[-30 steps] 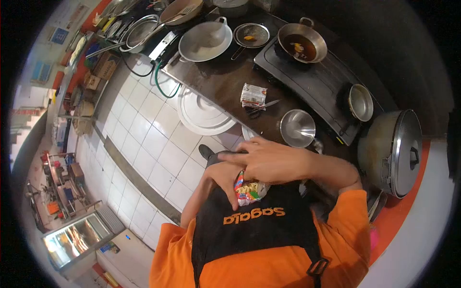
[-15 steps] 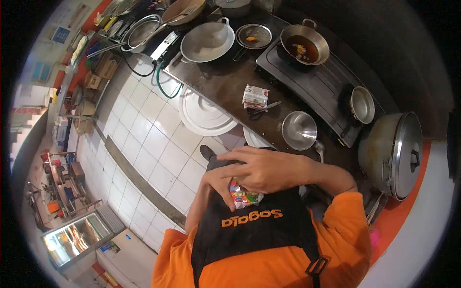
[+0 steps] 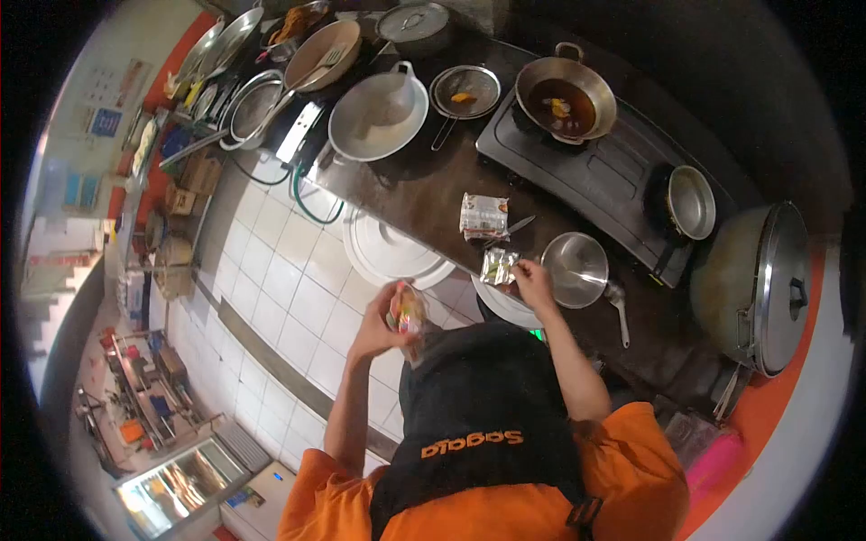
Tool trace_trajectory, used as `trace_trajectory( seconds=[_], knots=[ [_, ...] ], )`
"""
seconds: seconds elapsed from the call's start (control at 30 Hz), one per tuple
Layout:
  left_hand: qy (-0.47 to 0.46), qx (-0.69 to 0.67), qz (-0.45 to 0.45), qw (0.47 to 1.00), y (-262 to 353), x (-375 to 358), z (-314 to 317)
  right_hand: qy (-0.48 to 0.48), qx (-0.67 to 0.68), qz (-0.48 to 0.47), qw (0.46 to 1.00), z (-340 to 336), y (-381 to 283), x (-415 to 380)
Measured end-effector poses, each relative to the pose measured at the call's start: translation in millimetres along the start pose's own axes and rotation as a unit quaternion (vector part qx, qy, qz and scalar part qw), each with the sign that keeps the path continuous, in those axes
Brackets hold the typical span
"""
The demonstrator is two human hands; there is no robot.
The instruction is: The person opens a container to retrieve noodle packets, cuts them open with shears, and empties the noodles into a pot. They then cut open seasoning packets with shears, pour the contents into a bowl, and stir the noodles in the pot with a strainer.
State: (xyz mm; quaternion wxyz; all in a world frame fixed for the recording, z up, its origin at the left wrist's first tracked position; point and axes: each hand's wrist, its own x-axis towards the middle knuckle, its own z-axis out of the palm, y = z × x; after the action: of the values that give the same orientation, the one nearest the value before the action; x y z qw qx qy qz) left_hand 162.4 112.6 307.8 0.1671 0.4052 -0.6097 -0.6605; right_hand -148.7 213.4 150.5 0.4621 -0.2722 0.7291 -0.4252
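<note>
1. The left hand (image 3: 372, 330) is partly closed, thumb and fingers curled around a blurred, red-and-pale crinkled plastic packet (image 3: 411, 312). The packet is roughly upright, perhaps so that nothing inside spills; its contents are too blurred to tell.
2. The right hand (image 3: 534, 281), ahead and to the right of the left, pinches a small, shiny silver foil sachet (image 3: 498, 267) by its near-right edge, a grip that probably leaves most of it uncovered. Whether the sachet touches the dark counter (image 3: 397, 194) is unclear.
3. Just beyond the right hand lie a white, printed rectangular packet (image 3: 484, 216) and a pointed metal blade (image 3: 521, 224), seemingly placed for easy reach.
4. Just right of that hand, a round, shiny steel bowl (image 3: 575, 270) sits open side up, apparently ready to receive things.
</note>
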Motion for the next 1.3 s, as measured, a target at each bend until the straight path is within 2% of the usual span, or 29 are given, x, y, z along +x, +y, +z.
trace_trajectory(
  seconds=[0.03,0.1,0.17,0.2,0.3,0.33,0.4,0.5,0.53,0.6,0.63,0.73,0.83,0.9,0.93,1.03,1.07,1.13,1.17,1.23,1.3],
  knots=[
    [0.023,0.030,-0.004,0.999,-10,22,-12,0.068,-0.144,-0.081,0.984,17,45,19],
    [0.066,0.080,0.000,0.995,-38,71,-31,0.100,-0.217,-0.035,0.970,39,76,37],
    [0.104,0.122,0.015,0.987,-75,126,-50,0.099,-0.234,0.048,0.966,46,80,50],
    [0.101,0.211,0.038,0.971,-99,155,-61,0.096,-0.242,0.092,0.961,50,83,54],
    [0.092,0.431,0.069,0.895,-135,225,-76,0.197,-0.250,-0.009,0.948,58,60,43],
    [0.092,0.480,0.050,0.871,-135,240,-70,0.181,-0.307,-0.018,0.934,58,50,35],
    [0.067,0.550,0.019,0.832,-149,266,-64,0.174,-0.269,-0.069,0.945,63,32,14],
    [0.070,0.573,0.022,0.817,-168,292,-51,0.117,-0.249,-0.108,0.955,40,10,-35],
    [0.035,0.567,-0.034,0.822,-171,301,-48,0.091,-0.247,-0.117,0.958,33,9,-52],
    [0.031,0.662,0.035,0.748,-177,303,-32,0.129,-0.255,-0.127,0.950,17,23,-84],
    [0.031,0.706,0.070,0.704,-175,303,-24,0.131,-0.253,-0.103,0.953,6,27,-98],
    [-0.088,0.633,0.176,0.749,-100,292,21,0.134,-0.225,-0.041,0.964,-21,32,-121],
    [-0.096,0.560,0.244,0.786,-98,305,61,0.132,-0.174,-0.030,0.975,-33,18,-116],
    [-0.122,0.575,0.164,0.792,-105,311,69,0.145,-0.142,-0.065,0.977,-35,-22,-88],
    [-0.133,0.581,0.125,0.793,-104,313,75,0.141,-0.126,-0.051,0.981,-37,-49,-79],
    [0.001,0.519,0.176,0.836,-70,271,75,0.119,0.005,-0.145,0.982,-32,-84,-58],
    [0.033,0.447,0.194,0.873,-65,258,70,0.106,-0.018,-0.134,0.985,-31,-94,-55],
    [0.096,0.375,0.179,0.905,-12,204,80,0.071,-0.067,-0.111,0.989,-28,-112,-54],
    [0.131,0.336,0.167,0.918,6,177,84,0.047,-0.073,-0.128,0.988,-25,-129,-59],
    [0.142,0.272,0.207,0.929,19,134,83,-0.009,-0.087,-0.165,0.982,-18,-168,-77],
    [0.169,0.200,0.232,0.937,54,84,95,-0.033,-0.053,-0.259,0.964,-9,-180,-89]
  ],
)
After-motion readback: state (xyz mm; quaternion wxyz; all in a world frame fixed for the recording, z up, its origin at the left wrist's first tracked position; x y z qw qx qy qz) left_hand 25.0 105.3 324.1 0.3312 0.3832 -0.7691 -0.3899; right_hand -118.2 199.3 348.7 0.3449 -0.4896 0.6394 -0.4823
